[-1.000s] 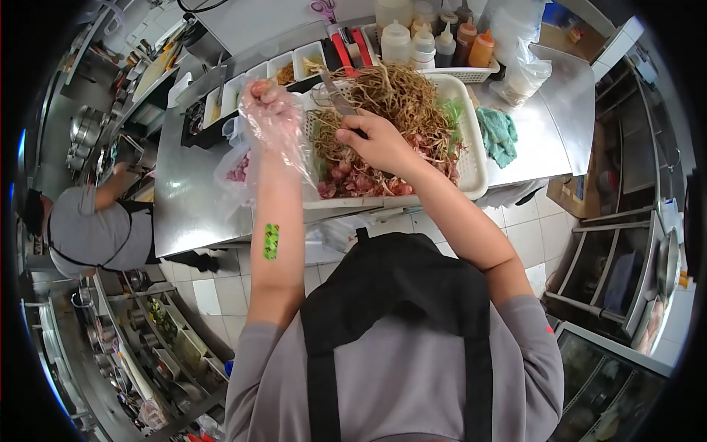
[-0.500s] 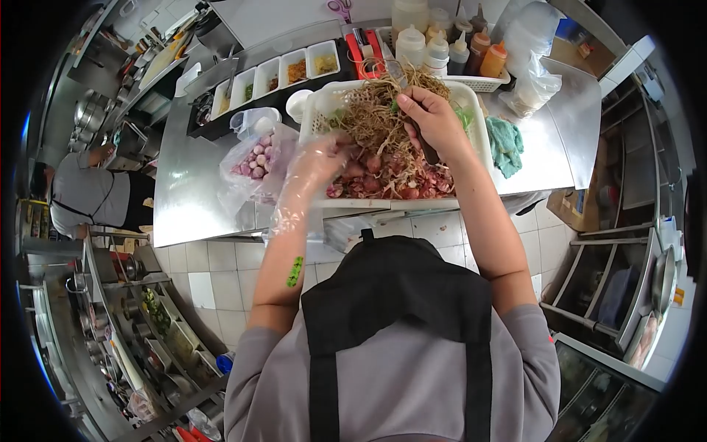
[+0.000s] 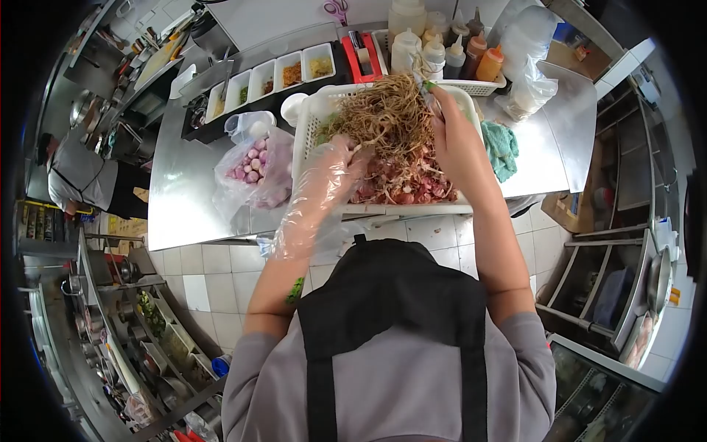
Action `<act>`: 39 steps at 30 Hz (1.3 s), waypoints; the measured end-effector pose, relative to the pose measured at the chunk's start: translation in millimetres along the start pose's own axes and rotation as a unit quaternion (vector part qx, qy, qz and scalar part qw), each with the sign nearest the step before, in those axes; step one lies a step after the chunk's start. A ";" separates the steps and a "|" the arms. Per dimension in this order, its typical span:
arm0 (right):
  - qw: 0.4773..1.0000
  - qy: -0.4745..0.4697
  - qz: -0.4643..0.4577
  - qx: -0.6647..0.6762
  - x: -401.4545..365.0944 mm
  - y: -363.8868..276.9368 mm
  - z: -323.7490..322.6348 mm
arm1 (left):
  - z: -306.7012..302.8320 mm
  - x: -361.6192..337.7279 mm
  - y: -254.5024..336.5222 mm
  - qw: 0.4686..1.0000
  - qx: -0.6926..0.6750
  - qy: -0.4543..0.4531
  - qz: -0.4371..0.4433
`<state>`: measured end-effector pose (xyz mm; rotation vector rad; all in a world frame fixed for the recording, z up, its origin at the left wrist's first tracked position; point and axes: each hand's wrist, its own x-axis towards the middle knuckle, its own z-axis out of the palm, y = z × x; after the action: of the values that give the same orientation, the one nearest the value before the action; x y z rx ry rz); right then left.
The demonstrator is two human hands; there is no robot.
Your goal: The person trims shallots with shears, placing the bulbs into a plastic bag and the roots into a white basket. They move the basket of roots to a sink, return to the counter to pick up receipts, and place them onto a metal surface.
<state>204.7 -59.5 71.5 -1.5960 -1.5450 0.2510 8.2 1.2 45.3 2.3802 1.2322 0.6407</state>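
A white plastic basket (image 3: 303,140) holds a tangled heap of dry brown roots (image 3: 387,110), with red shallots and loose skins (image 3: 405,184) at its near side. My left hand (image 3: 342,160), in a clear plastic glove, is at the left edge of the heap. Its fingers are curled, and what they hold is too small or hidden to make out. My right hand (image 3: 448,121), bare, is closed on a knife (image 3: 423,82) at the right of the roots. Part of the blade shows beyond the fingers; the handle is hidden.
Left of the basket lies a plastic bag of peeled shallots (image 3: 254,163). Behind stand condiment trays (image 3: 292,74), a red tape dispenser (image 3: 361,59) and squeeze bottles (image 3: 455,59). A green cloth (image 3: 501,147) lies at right. Another person (image 3: 81,173) works at far left.
My right hand has turned over, so its back now faces the camera and the knife handle no longer shows. My left hand has moved slightly right, against the roots.
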 end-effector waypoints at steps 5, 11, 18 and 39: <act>0.995 -0.102 0.019 0.011 -34.1 -23.4 18.4 | -16.5 -3.7 5.3 0.997 0.069 -0.015 -0.025; 0.939 -0.340 0.053 0.004 -34.6 1.6 59.8 | 20.5 -6.6 -17.4 0.999 0.038 -0.018 0.027; 0.914 -0.403 0.024 -0.029 -30.4 20.3 79.9 | -17.3 21.2 34.7 0.976 -0.073 0.157 0.133; 0.980 -0.189 0.062 0.016 7.5 15.5 31.0 | 27.5 19.1 -66.8 0.979 0.166 -0.114 0.041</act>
<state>196.4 -36.9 45.5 -1.6904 -1.7123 0.6780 -10.6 49.8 -8.2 2.6962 1.2218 0.1844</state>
